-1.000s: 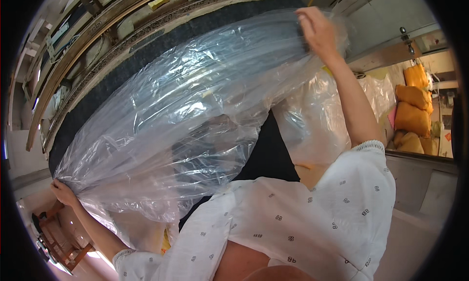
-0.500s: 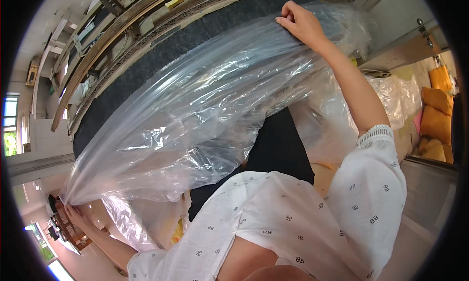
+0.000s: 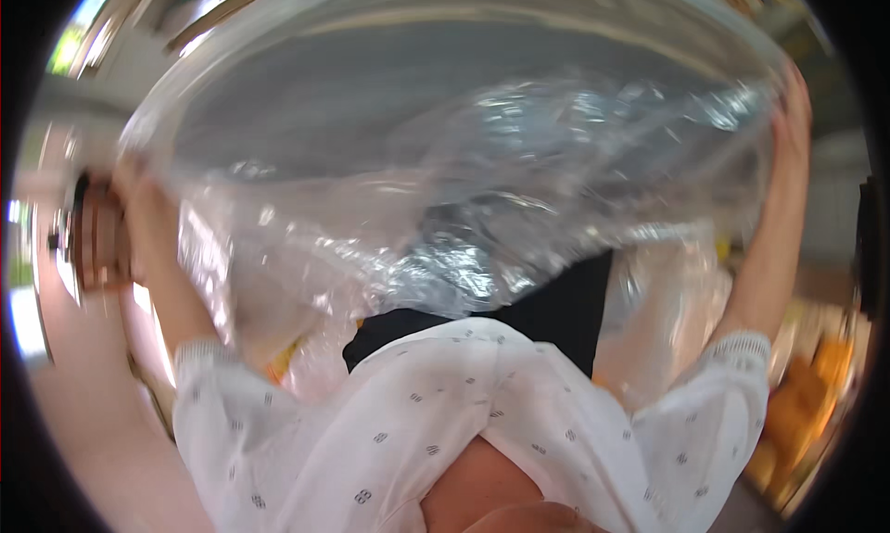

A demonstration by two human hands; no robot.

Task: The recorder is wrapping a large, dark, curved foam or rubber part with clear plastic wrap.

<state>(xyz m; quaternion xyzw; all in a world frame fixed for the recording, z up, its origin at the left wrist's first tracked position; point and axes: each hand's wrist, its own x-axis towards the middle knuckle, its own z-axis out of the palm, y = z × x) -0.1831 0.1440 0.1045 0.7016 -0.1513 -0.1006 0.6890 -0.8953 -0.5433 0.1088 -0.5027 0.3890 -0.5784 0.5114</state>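
A large clear plastic sheet point(image 3: 371, 199) spreads across the view between my two raised arms, its upper edge bowing away from me. At its left corner my left hand point(image 3: 141, 176) is closed on the plastic, smeared by motion. My right hand point(image 3: 794, 116) grips the opposite corner at the far right, its fingers partly hidden. Through the film shows a dark padded surface, blurred. Below, the sheet's crumpled near part hangs over my lap, against my black trousers point(image 3: 556, 301).
More crumpled clear plastic point(image 3: 672, 301) lies low on the right, with further film at lower left. Orange-yellow bundles point(image 3: 802, 394) are at the right edge. A brown piece of furniture point(image 3: 102, 232) stands at the left. A wooden rail point(image 3: 227, 14) runs behind the sheet at upper left.
My right hand has swung outward to the far right and my left hand has risen. The plastic sheet is now spread wide and lifted across the dark surface. The view has turned.
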